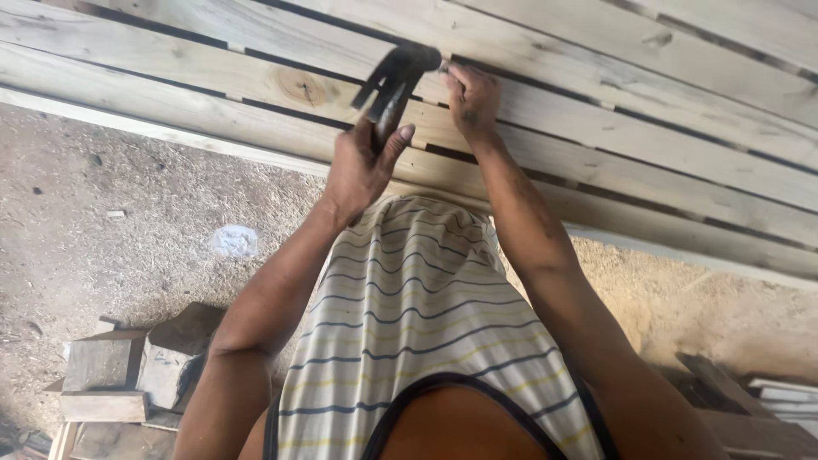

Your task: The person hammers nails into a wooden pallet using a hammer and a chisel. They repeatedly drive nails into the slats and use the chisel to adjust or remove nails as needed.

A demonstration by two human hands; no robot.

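Observation:
My left hand (362, 166) grips the handle of a dark claw hammer (399, 72), whose head is blurred just above a pale wooden slat (256, 81). My right hand (471, 98) rests on the same slatted wooden panel (648, 145), fingertips pinched together right beside the hammer head. Whatever they pinch is too small to see. Both forearms reach out over my striped sleeveless shirt (417, 307).
The panel of long planks with dark gaps runs across the top, its front edge (170, 132) above a sawdust-covered dirt floor (128, 221). Wooden offcut blocks (128, 366) lie at the lower left, with more scrap boards (767, 400) at the lower right.

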